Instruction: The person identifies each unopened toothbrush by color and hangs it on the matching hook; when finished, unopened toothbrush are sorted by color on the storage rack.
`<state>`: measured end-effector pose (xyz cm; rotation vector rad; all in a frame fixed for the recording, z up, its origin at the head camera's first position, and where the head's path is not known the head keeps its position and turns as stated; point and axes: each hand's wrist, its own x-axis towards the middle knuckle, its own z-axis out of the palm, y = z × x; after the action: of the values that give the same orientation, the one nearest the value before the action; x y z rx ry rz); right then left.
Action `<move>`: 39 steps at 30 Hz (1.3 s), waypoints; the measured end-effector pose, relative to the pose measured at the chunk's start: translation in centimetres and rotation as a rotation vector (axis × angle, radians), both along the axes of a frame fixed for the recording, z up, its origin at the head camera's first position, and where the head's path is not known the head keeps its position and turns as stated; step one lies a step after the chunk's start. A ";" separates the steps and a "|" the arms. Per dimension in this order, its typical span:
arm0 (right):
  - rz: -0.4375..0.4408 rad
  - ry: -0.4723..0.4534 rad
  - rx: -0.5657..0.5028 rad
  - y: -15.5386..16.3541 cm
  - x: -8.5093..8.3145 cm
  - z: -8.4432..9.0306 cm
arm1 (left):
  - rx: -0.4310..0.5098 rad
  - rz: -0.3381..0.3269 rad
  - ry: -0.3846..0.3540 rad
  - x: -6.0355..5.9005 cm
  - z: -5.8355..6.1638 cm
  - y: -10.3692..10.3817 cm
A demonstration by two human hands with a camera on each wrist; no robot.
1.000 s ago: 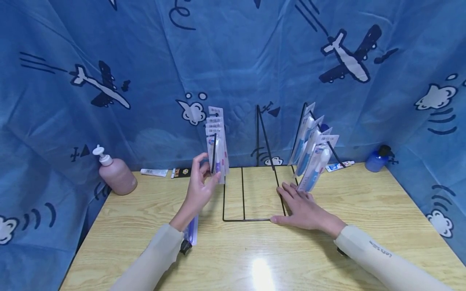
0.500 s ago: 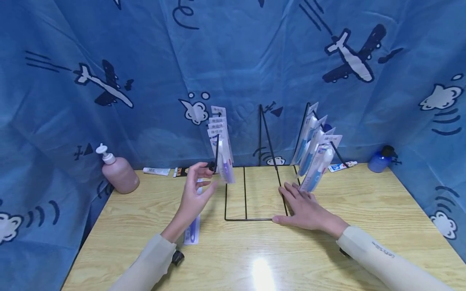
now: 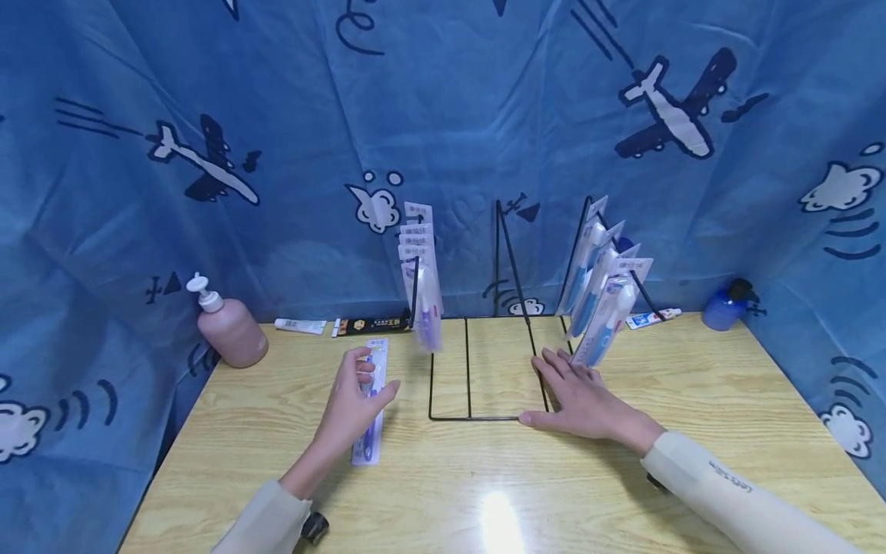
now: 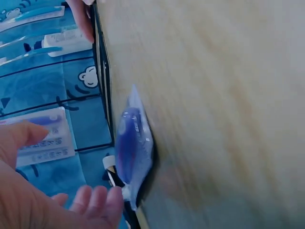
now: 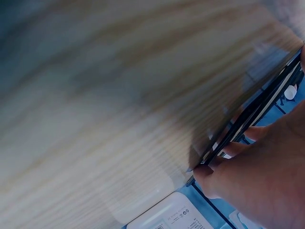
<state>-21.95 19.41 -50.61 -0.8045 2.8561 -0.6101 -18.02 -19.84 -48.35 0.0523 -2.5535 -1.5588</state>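
Observation:
My left hand [image 3: 349,412] hovers over a packaged purple toothbrush [image 3: 374,442] lying on the table, thumb and fingers spread. In the left wrist view that toothbrush [image 4: 129,143] lies beyond the fingertips, apart from them. My right hand [image 3: 577,396] rests on the base of a black wire rack [image 3: 469,377], its thumb at the front wire and its fingers across the side wire. Several packaged purple toothbrushes [image 3: 424,296] hang on the rack's left hook. Several blue ones [image 3: 607,315] hang on the right hook, close above my right hand. The middle hook [image 3: 512,261] is bare.
A pink pump bottle [image 3: 231,331] stands at the back left. Along the back edge lie a white tube [image 3: 300,326], a black toothpaste box [image 3: 374,326] and a small toothpaste tube [image 3: 654,318]. A blue bottle [image 3: 724,306] stands at the back right, before a blue curtain [image 3: 443,115].
My left hand has let go of the front purple toothbrush package on the left hook and moved down and left above the one on the table. My right hand stays on the rack.

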 end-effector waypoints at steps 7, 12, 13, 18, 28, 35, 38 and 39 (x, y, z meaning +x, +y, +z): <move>0.001 -0.002 -0.001 0.0 0.0 0.2 | -0.085 0.090 -0.167 0.6 -0.5 -1.0; -0.006 0.001 0.013 0.2 -0.1 -0.1 | -0.148 0.043 -0.279 0.4 -0.5 -1.6; -0.007 0.003 0.016 0.2 -0.1 -0.1 | -0.171 0.031 -0.297 0.3 -0.5 -1.7; 0.003 0.008 0.004 0.2 -0.1 -0.2 | -0.253 0.002 -0.358 0.1 -0.4 -2.2; 0.004 -0.006 0.006 0.1 -0.2 -0.3 | -0.240 0.014 -0.383 0.7 -0.1 -2.3; 0.002 0.003 0.001 0.1 0.0 0.0 | -0.060 -0.004 -0.371 1.5 -0.1 -2.4; 0.001 0.003 -0.001 0.1 0.0 0.0 | 0.086 -0.013 -0.396 1.8 -0.3 -2.5; 0.002 0.005 -0.002 0.1 0.0 0.0 | 0.131 -0.016 -0.413 1.9 -0.3 -2.5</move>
<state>-21.90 19.54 -50.63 -0.8107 2.8590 -0.6119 -16.15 -22.33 -48.68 0.4097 -2.7430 -1.8882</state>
